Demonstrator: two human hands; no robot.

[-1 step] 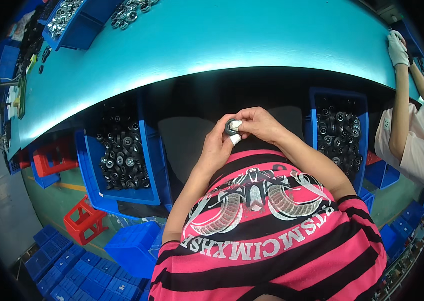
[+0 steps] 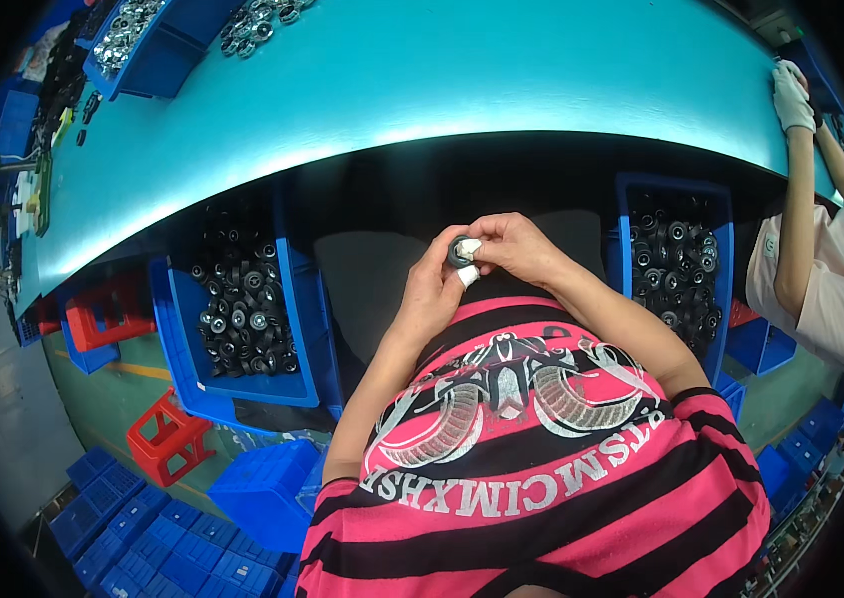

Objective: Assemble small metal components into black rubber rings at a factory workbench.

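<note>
In front of my striped shirt, my left hand (image 2: pixel 432 287) is closed round a small black wheel-like part (image 2: pixel 458 252). My right hand (image 2: pixel 521 247) pinches the same part from the other side, fingers curled over it. White wraps cover a digit of each hand, and much of the part is hidden behind them. Left of my arms stands a blue bin (image 2: pixel 314 329) with many black wheels (image 2: pixel 242 309) with pale hubs. Another blue bin (image 2: pixel 624 239) of similar black wheels (image 2: pixel 676 259) stands to the right.
A long turquoise table (image 2: pixel 462 80) curves across the far side. On it are a blue bin (image 2: pixel 158 70) of shiny metal parts and a loose pile (image 2: pixel 252 28). A co-worker's gloved hand (image 2: pixel 792 100) rests at the right. Red stools (image 2: pixel 168 437) and blue crates (image 2: pixel 262 488) stand lower left.
</note>
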